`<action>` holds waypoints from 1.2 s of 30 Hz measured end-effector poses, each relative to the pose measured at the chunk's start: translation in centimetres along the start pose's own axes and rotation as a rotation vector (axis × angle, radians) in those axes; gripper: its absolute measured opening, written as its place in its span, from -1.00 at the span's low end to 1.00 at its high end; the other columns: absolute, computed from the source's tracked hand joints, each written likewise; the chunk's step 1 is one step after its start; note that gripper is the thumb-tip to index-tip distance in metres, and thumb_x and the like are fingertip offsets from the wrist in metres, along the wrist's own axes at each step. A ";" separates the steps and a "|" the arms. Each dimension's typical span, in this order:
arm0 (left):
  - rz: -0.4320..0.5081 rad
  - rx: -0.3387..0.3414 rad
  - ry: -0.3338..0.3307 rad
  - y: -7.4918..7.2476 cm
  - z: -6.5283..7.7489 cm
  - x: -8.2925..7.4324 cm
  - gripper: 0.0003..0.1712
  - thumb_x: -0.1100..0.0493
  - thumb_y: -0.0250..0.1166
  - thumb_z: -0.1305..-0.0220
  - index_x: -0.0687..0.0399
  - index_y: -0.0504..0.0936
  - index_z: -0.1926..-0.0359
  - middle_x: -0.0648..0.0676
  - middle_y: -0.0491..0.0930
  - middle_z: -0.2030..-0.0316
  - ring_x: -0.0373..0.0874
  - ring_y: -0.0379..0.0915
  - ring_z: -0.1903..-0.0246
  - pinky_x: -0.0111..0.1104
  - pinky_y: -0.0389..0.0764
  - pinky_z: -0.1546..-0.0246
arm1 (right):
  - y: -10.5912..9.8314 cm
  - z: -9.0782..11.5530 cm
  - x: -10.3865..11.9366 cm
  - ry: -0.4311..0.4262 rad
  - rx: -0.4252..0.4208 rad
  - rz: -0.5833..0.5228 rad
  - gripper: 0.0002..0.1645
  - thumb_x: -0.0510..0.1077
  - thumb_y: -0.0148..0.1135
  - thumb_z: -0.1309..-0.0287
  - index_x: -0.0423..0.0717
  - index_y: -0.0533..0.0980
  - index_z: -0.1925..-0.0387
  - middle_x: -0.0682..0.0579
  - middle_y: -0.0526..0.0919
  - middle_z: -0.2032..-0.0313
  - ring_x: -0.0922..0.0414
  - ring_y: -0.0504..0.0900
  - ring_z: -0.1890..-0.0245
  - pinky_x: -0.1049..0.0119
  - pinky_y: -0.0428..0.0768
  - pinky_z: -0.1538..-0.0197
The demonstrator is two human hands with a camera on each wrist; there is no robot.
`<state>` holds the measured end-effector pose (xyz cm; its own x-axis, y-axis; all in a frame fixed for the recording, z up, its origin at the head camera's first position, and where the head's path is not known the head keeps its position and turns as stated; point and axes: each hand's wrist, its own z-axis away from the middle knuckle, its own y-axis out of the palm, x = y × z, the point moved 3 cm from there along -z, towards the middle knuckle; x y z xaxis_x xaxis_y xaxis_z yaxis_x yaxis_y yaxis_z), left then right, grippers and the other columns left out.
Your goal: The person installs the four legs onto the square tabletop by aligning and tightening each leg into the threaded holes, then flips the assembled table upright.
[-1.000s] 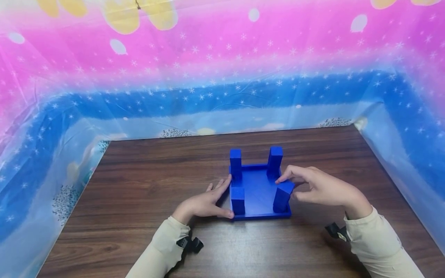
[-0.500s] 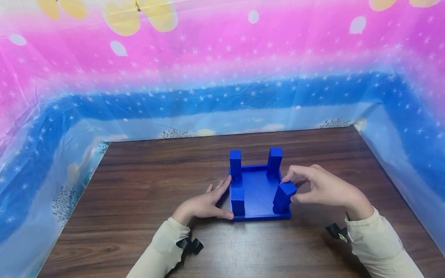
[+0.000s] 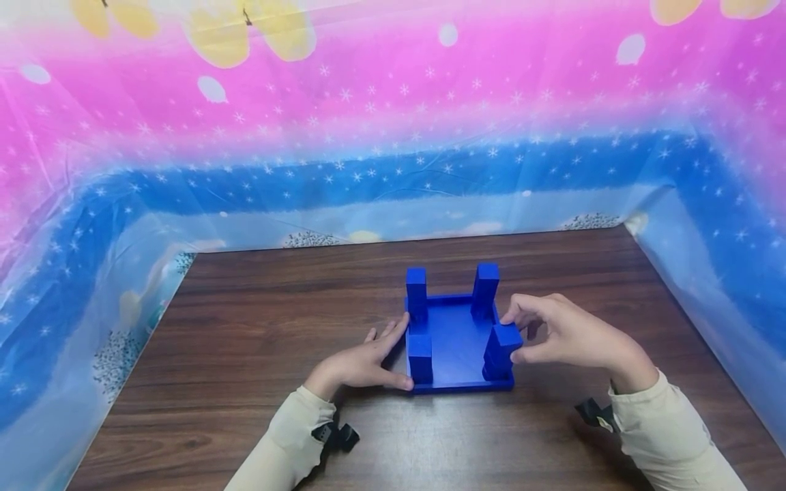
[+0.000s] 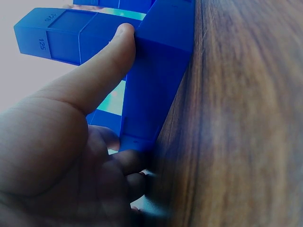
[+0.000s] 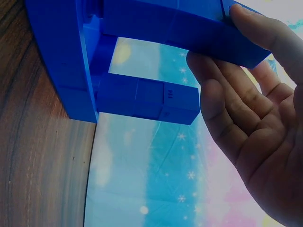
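Note:
A blue square base (image 3: 454, 348) with a raised rim lies on the wooden table, and blue square posts rise from its corners. My right hand (image 3: 574, 337) pinches the near right post (image 3: 507, 337) at its upper end, thumb on one side and fingertips on the other. The right wrist view shows that post (image 5: 175, 23) within the grip; its foot is partly hidden. My left hand (image 3: 356, 361) lies along the base's left side, fingers extended, thumb at the front left corner by the near left post (image 3: 421, 358). In the left wrist view, the thumb (image 4: 124, 42) presses the base's outer side.
The far left post (image 3: 416, 293) and far right post (image 3: 486, 290) stand upright. Raised numbers mark some posts. A brown wood-grain table (image 3: 258, 327) surrounds the base, with a pink and blue printed cloth (image 3: 368, 136) hung behind and at the sides.
The near right post, twisted at first, has turned in my right hand's pinch and now stands squarer to the base. My left hand has kept its place.

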<state>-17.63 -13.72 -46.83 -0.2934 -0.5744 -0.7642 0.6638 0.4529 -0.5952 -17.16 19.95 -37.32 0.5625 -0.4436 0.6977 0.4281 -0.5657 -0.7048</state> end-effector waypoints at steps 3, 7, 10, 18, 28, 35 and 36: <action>-0.007 0.001 -0.004 0.0 -0.1 0.0 0.44 -0.30 0.46 -0.29 0.02 -0.41 -0.70 0.11 -0.39 -0.69 0.07 -0.56 -0.65 0.01 -0.57 -0.59 | 0.1 0.0 0.1 -0.011 -0.001 0.011 -0.57 -0.14 0.64 -0.08 0.06 0.53 0.13 0.15 0.76 0.18 0.25 0.71 0.25 0.23 0.76 0.22; -0.003 -0.012 0.005 0.3 -0.6 1.3 0.45 -0.35 0.46 -0.25 -0.10 -0.41 -0.71 0.05 -0.39 -0.69 0.02 -0.56 -0.65 -0.01 -0.57 -0.59 | 0.1 0.0 0.1 -0.016 -0.004 0.017 -0.56 -0.14 0.65 -0.07 0.06 0.53 0.13 0.19 0.75 0.21 0.26 0.70 0.27 0.23 0.75 0.21; -0.001 -0.019 -0.001 0.4 -0.6 1.6 0.46 -0.40 0.46 -0.22 -0.13 -0.41 -0.71 0.03 -0.38 -0.69 0.00 -0.55 -0.65 -0.02 -0.57 -0.59 | 0.1 0.0 0.1 -0.015 -0.005 0.020 -0.55 -0.14 0.66 -0.06 0.07 0.53 0.13 0.21 0.73 0.23 0.27 0.69 0.28 0.23 0.75 0.21; 0.029 -0.012 0.030 0.2 -0.1 0.7 0.47 -0.42 0.43 -0.23 -0.05 -0.40 -0.71 0.16 -0.37 -0.69 0.14 -0.56 -0.65 0.07 -0.59 -0.57 | 0.2 -0.1 0.1 -0.026 0.023 0.033 -0.44 -0.11 0.62 -0.14 0.08 0.55 -0.14 0.14 0.65 0.14 0.24 0.67 0.19 0.20 0.77 0.20; 0.014 -0.001 -0.012 0.0 0.0 0.1 0.45 -0.37 0.44 -0.26 -0.02 -0.40 -0.71 0.17 -0.36 -0.69 0.11 -0.55 -0.65 0.04 -0.57 -0.58 | 0.3 -0.1 0.0 -0.039 0.030 0.033 -0.46 -0.11 0.62 -0.14 0.12 0.59 -0.13 0.13 0.64 0.16 0.26 0.67 0.26 0.21 0.75 0.26; 0.023 -0.013 -0.005 0.3 -0.4 1.2 0.46 -0.42 0.45 -0.21 -0.16 -0.41 -0.71 0.09 -0.36 -0.69 0.03 -0.56 -0.65 0.03 -0.58 -0.58 | 0.4 -0.2 0.0 -0.049 0.015 0.015 -0.46 -0.17 0.65 -0.06 0.04 0.57 -0.05 0.15 0.54 0.27 0.23 0.64 0.32 0.30 0.73 0.30; 0.023 -0.018 -0.002 0.4 -0.6 1.7 0.46 -0.44 0.44 -0.21 -0.19 -0.41 -0.71 0.07 -0.37 -0.69 0.01 -0.56 -0.65 0.03 -0.58 -0.58 | 0.5 -0.2 0.0 -0.051 0.011 0.020 -0.46 -0.18 0.65 -0.05 0.05 0.56 -0.03 0.16 0.53 0.29 0.25 0.63 0.33 0.31 0.72 0.30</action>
<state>-18.24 -14.12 -48.48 -0.2765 -0.5654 -0.7771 0.6581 0.4779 -0.5818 -17.09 19.51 -37.59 0.6059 -0.4186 0.6765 0.4239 -0.5497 -0.7198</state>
